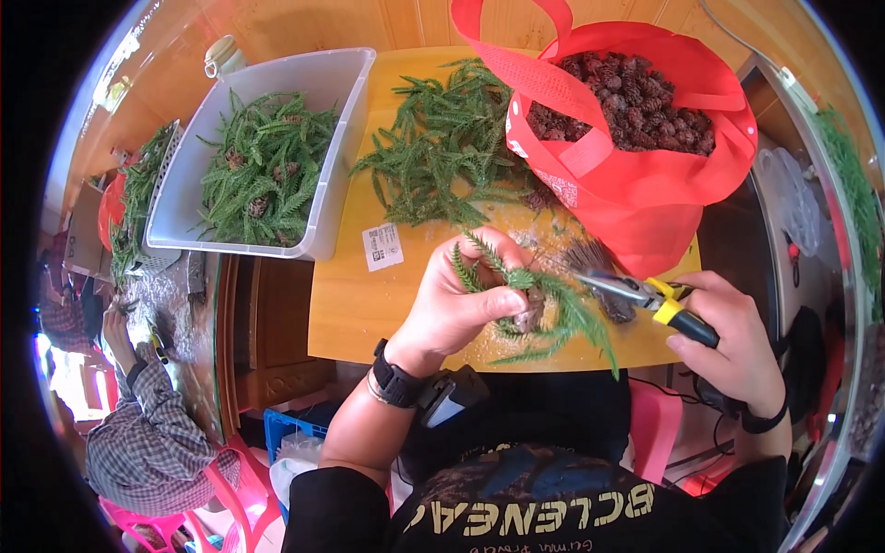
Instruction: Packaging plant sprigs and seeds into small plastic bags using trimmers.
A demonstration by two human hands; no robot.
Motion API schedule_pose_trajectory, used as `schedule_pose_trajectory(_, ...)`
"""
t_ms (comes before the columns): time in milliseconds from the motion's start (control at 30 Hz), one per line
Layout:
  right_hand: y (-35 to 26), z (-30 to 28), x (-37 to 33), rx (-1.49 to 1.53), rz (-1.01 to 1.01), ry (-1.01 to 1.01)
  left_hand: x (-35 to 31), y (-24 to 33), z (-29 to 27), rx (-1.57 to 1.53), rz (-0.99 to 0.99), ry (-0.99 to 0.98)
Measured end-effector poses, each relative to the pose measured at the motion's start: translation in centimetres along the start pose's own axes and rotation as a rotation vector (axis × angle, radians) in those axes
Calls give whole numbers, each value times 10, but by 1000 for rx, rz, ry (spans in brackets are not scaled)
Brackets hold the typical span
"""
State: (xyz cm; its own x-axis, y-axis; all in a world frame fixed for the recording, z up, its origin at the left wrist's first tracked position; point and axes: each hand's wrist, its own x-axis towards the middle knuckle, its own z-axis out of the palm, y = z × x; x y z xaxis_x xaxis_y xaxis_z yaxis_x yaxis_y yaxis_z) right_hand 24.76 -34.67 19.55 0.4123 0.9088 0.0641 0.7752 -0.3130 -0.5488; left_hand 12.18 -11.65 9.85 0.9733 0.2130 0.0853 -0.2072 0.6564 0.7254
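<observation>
The left hand (456, 300) pinches a green sprig (522, 278) with, apparently, a pinecone (527, 319), the right hand (735, 336) clasping yellow-handled pliers (667, 311).

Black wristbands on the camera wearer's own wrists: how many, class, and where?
2: a wide black band on the left wrist; a slim black band on the right.

Cone (526, 319) partly behind left fingers (502, 301), red handle (516, 69) cropped above; label (382, 247) unreadable

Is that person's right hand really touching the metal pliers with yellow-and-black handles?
Touching. The head view shows the right hand closed around the handles of the pliers, with no gap between them.
</observation>
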Motion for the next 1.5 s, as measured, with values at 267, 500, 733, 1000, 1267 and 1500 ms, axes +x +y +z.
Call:
schedule_pose_trajectory(267, 7, 1, 8, 137, 125, -157, -1, -18, -9, -224, -30, -140)
schedule_pose_trajectory(500, 16, 18, 11, 253, 77, -165, -4, -17, -2, -221, -118, -75)
schedule_pose_trajectory(733, 16, 26, 17, 232, -88, -108, -7, -24, -11, -237, -143, -108)
schedule_pose_trajectory(1000, 20, 30, 22, 181, -236, -31, -9, -20, -6, -230, -234, -81)
schedule_pose_trajectory(1267, 26, 41, 20, 266, -175, -107, -9, -19, -2, -288, -248, -79)
schedule_pose_trajectory(1500, 26, 44, 19, 209, -238, -5, -9, -20, -3, -269, -234, -54)
